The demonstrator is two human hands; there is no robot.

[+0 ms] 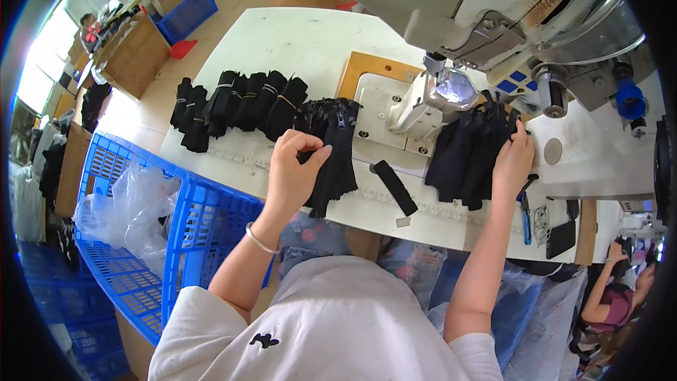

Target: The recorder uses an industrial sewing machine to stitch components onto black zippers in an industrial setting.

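Left hand (293, 169) sat centre frame, fingers (315, 154) pinched together on the top of a loose black zipper pile (335, 155); the pile's long axis ran up-down, hanging toward the surface's (282, 42) near edge. Right hand (513, 159), right of centre, lay flat with fingers spread on a second black zipper heap (465, 159), not clamped. A single black strip (395, 187) lay between the hands, slanted, nearer the left. Behind stood the sewing machine (479, 7); bundled zippers (233, 106) at upper left; blue crate (169, 240) lower left.
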